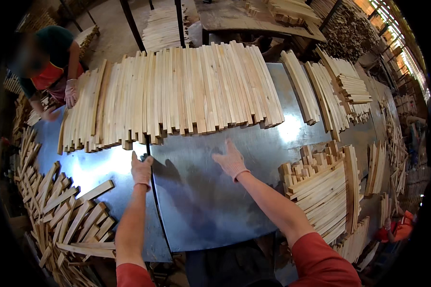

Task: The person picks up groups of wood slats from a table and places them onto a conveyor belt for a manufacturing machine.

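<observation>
A wide row of pale wooden strips point(191, 91) lies side by side across the metal table point(196, 191), their near ends uneven. Just short of those ends, my left hand point(141, 170), in a light glove, reaches forward with its fingers apart and holds nothing. To the right of it, my right hand point(231, 160), gloved too, hovers over the bare metal with thumb and fingers spread. Neither hand appears to grip a strip; whether the left fingertips touch the ends is hard to tell.
A heap of loose wooden pieces point(76, 220) spreads at the left. Stacked strips point(323, 196) stand at the right, with more strips point(301, 88) behind them. At the far left, a co-worker's gloved hand point(71, 93) rests by the row's end. Another table point(225, 19) stands beyond.
</observation>
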`<action>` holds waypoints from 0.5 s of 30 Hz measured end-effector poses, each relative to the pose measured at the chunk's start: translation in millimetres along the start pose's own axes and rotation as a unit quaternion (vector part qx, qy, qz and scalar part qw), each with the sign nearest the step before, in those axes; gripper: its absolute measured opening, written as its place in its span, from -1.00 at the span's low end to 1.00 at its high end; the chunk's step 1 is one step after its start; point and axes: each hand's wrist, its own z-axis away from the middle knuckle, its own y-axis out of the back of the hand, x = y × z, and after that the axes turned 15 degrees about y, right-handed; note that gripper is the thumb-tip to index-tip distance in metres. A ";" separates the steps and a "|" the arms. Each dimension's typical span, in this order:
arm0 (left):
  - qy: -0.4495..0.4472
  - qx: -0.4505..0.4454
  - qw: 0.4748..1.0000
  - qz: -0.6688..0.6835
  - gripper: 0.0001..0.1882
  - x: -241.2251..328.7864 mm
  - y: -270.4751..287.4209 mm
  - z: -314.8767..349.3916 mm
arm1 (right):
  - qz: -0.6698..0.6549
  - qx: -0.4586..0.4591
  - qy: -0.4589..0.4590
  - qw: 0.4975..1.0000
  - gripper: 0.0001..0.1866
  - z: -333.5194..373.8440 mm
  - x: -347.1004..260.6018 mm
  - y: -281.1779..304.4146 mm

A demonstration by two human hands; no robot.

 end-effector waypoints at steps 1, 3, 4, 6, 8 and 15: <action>-0.028 0.018 0.999 0.009 0.01 1.7 0.0 -17.6 | 0.019 0.029 0.009 0.999 0.06 -17.0 -8.8 -4.8; -0.045 0.057 0.997 0.017 0.01 14.5 -2.4 -42.6 | 0.050 0.081 -0.002 0.995 0.06 -47.9 -10.2 -14.8; -0.033 0.052 0.998 0.023 0.01 23.5 -5.3 -49.4 | 0.065 0.103 -0.020 0.992 0.05 -62.4 -7.7 -20.0; -0.006 0.053 0.998 0.035 -0.01 31.9 -2.8 -59.4 | 0.098 0.149 -0.028 0.984 0.05 -85.0 7.7 -41.3; -0.012 0.063 0.997 0.047 -0.15 29.8 -12.9 -71.9 | 0.132 0.197 -0.009 0.971 0.05 -106.0 28.7 -57.7; 0.013 0.099 0.990 0.099 -0.21 47.6 -17.8 -52.3 | 0.155 0.143 -0.066 0.975 0.13 -116.1 5.9 -34.6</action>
